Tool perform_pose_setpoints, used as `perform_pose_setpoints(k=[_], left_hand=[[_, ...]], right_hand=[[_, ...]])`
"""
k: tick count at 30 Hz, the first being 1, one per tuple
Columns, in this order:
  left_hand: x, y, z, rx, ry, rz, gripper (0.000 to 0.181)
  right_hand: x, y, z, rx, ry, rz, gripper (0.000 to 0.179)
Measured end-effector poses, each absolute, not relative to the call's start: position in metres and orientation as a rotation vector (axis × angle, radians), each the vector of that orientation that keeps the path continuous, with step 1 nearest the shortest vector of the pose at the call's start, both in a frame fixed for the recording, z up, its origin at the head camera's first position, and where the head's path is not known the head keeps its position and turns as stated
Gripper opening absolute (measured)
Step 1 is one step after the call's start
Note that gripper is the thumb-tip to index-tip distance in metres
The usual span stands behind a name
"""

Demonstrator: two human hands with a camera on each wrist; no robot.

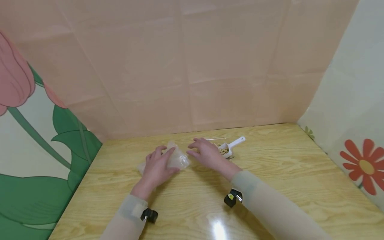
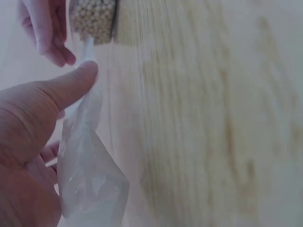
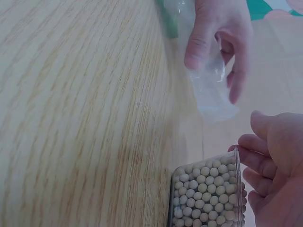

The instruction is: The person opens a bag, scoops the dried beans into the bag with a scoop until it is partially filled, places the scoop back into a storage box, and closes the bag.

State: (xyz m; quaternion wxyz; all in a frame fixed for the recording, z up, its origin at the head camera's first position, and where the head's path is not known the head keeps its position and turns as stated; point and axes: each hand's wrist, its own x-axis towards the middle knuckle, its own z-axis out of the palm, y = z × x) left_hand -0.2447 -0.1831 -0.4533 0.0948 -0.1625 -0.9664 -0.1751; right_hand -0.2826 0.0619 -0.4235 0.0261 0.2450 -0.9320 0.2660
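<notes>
My left hand (image 1: 159, 166) is at a clear, crinkled plastic bag (image 1: 179, 159) on the table, left of the middle. In the left wrist view the bag (image 2: 92, 179) runs between the thumb and the bent fingers, which are partly hidden behind it. My right hand (image 1: 207, 153) holds nothing, its fingers loosely bent and pointing toward the bag. Beside that hand stands a clear plastic box (image 3: 236, 179) of small, round, beige balls (image 3: 203, 194). A white scoop (image 1: 237, 142) lies in the box with its handle slanting up to the right. The right hand partly covers the box in the head view.
The wood-grain table (image 1: 285, 173) ends at a pink-beige covered wall (image 1: 210, 66) behind. Flower-printed panels stand at the left and right (image 1: 366, 166). Each wrist carries a small black camera (image 1: 231, 198).
</notes>
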Motion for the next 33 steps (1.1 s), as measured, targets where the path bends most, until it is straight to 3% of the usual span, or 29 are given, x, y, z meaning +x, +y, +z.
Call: perform_pose_setpoints(k=[8,23,30,33], left_hand=[[-0.236,-0.177,-0.446,-0.644,-2.746,-0.533,0.085],[-0.235,-0.175,-0.447,-0.716,-2.685,-0.555,0.082],[-0.232,-0.169,-0.442,-0.731,-2.659,-0.748,0.066],[-0.231,-0.163,-0.436,-0.696,-2.623,-0.873,0.049]], right_hand=[[-0.280,0.063,-0.421,0.714,-2.915,0.926,0.029],[-0.279,0.064,-0.422,0.713,-2.848,1.044,0.017],[-0.276,0.068,-0.422,0.727,-2.798,1.111,0.015],[-0.273,0.071,-0.422,0.712,-2.791,1.132,0.014]])
